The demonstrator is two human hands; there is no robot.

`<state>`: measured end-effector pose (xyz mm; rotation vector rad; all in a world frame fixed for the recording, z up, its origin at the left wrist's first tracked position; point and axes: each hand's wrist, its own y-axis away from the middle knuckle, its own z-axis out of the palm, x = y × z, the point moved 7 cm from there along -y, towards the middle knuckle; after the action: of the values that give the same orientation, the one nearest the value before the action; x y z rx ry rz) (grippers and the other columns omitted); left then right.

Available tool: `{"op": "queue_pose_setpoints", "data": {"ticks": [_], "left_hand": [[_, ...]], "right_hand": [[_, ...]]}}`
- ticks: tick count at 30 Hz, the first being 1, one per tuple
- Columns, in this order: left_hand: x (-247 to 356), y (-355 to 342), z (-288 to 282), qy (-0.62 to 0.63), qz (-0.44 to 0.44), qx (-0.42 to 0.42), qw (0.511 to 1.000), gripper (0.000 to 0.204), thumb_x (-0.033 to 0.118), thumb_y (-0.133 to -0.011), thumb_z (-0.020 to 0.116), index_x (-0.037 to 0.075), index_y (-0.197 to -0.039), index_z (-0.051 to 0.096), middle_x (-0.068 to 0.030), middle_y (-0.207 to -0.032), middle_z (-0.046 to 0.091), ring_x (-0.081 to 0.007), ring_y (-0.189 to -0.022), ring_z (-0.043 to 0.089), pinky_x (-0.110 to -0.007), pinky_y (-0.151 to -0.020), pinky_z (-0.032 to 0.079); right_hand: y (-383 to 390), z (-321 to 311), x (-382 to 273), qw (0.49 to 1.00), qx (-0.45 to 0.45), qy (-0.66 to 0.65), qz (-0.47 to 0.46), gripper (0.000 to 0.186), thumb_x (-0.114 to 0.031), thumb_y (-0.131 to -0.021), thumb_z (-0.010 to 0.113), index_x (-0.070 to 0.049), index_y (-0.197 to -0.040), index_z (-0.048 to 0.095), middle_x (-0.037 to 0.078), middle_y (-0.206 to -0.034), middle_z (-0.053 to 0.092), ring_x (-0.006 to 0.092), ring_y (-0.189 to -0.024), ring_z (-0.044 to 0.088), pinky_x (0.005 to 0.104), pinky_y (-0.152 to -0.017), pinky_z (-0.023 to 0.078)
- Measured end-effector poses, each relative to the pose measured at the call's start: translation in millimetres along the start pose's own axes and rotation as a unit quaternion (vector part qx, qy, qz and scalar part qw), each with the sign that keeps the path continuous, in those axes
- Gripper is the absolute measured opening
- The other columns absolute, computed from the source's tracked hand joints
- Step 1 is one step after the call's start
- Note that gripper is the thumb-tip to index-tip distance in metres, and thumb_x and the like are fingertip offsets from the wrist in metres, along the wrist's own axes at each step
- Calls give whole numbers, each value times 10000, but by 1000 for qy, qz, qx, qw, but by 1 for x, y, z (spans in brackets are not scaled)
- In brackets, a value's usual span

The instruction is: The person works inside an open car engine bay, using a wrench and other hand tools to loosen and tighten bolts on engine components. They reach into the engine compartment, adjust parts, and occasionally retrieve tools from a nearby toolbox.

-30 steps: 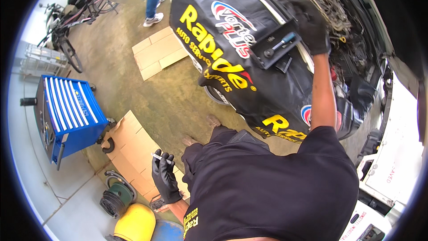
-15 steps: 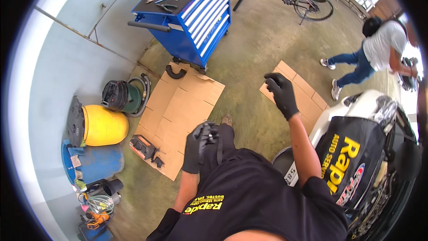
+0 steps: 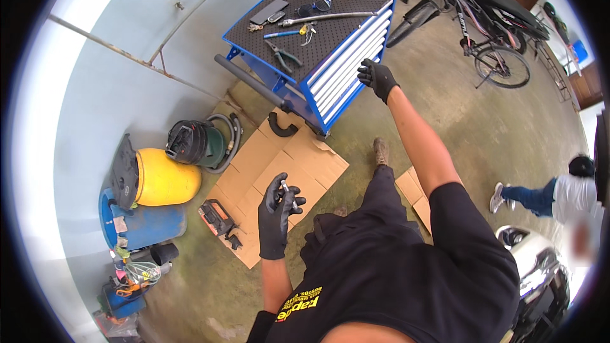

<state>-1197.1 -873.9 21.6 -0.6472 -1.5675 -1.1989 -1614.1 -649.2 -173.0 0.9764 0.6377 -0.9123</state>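
Note:
My left hand [image 3: 274, 219], in a black glove, is closed around a small silver metal rod [image 3: 289, 195], part of which hides behind the fingers. My right hand [image 3: 377, 80], also gloved in black, reaches forward with curled fingers in front of the white drawer fronts [image 3: 346, 79] of a blue tool cabinet [image 3: 259, 76]. Whether it touches a drawer, or what lies inside its fingers, I cannot make out. On the cabinet's black top are pliers [image 3: 283, 57], a long metal bar [image 3: 327, 18], a blue-handled tool [image 3: 283, 34], dark glasses [image 3: 314, 7] and a grey phone-like slab [image 3: 270, 11].
Flattened cardboard [image 3: 298, 165] lies ahead, bearing a curved black hose [image 3: 281, 128] and an orange-black case [image 3: 217, 217]. A shop vacuum [image 3: 197, 144], yellow drum [image 3: 168, 178] and blue drum [image 3: 155, 227] line the left wall. Bicycles [image 3: 502, 67] stand far right; a person [image 3: 565, 197] is at right beside a vehicle [image 3: 537, 260].
I have stepped nearer the tool cabinet and turned toward it. My right hand has moved from over the floor to the drawer fronts. The silver rod stays in my left hand.

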Motion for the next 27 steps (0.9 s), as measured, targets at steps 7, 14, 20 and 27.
{"op": "queue_pose_setpoints", "data": {"ticks": [7, 14, 20, 27], "left_hand": [[18, -100, 107, 16, 7, 81, 997, 353, 171, -986, 587, -7, -1283, 516, -86, -934, 644, -152, -800, 667, -235, -628, 520], [72, -200, 206, -79, -31, 59, 995, 286, 150, -986, 567, 29, -1245, 568, -26, -867, 612, -85, -782, 604, -222, -627, 460], [26, -282, 236, -411, 32, 56, 909, 257, 181, -976, 538, 52, -1187, 610, -166, -1022, 684, -326, -937, 665, -415, -812, 498], [-29, -308, 285, -460, 53, -22, 886, 309, 220, -989, 504, 47, -1228, 597, -198, -1179, 649, -377, -1080, 615, -454, -906, 477]], "right_hand": [[-170, 19, -21, 988, -32, -153, -5, 393, -411, -1010, 451, -36, -1036, 565, 136, -979, 621, 246, -879, 618, 366, -786, 538], [-140, -4, -26, 996, -46, -4, 71, 511, -554, -942, 577, -101, -707, 554, 56, -633, 554, 170, -563, 567, 316, -619, 535], [-69, -81, -81, 926, -96, 315, 184, 676, -635, -907, 558, 38, -879, 610, 114, -715, 628, 178, -566, 618, 325, -562, 531], [-22, -150, -111, 825, -152, 480, 256, 647, -649, -883, 565, -13, -807, 658, 138, -729, 662, 194, -586, 641, 349, -597, 507]]}}
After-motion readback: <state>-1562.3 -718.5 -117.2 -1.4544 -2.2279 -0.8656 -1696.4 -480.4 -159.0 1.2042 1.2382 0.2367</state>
